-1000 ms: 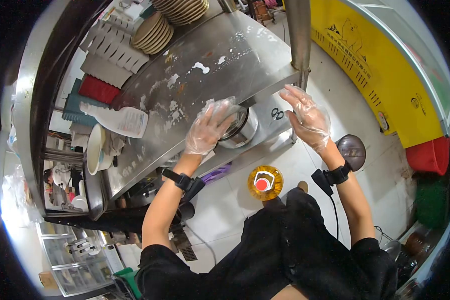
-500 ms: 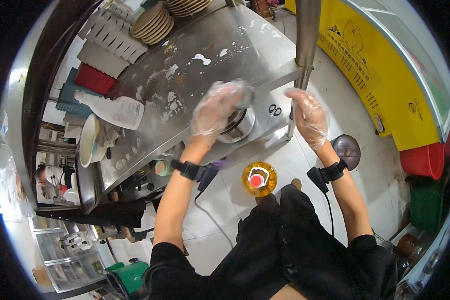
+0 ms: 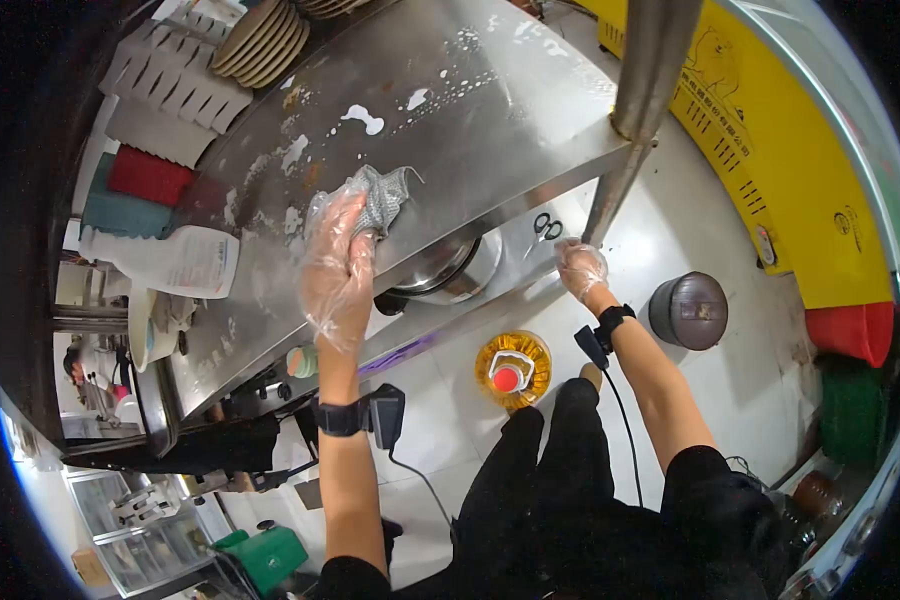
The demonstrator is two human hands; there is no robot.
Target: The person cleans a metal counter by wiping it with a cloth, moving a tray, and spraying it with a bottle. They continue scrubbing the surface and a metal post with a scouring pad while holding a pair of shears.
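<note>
My left hand (image 3: 338, 262), in a clear plastic glove, holds a grey mesh cloth (image 3: 382, 200) against the steel table (image 3: 450, 150) near its front edge. White foam patches (image 3: 363, 120) lie on the tabletop beyond the cloth. My right hand (image 3: 581, 268), gloved too, is beside the table leg (image 3: 610, 190) at the lower shelf, its fingers bent; whether they grip the leg cannot be made out. Black-handled scissors (image 3: 547, 226) lie on the lower shelf to its left, and a steel pot (image 3: 460, 270) stands there, partly hidden under the tabletop.
A white spray bottle (image 3: 175, 260) lies at the table's left side, near stacked plates (image 3: 260, 42) and folded cloths (image 3: 150, 176). An oil jug (image 3: 512, 370) and a dark round stool (image 3: 688, 311) stand on the floor. A yellow cabinet (image 3: 770, 170) is at right.
My left hand has moved left, and the grey cloth now shows clearly in it. My right hand has lowered to the table leg. The view has shifted.
</note>
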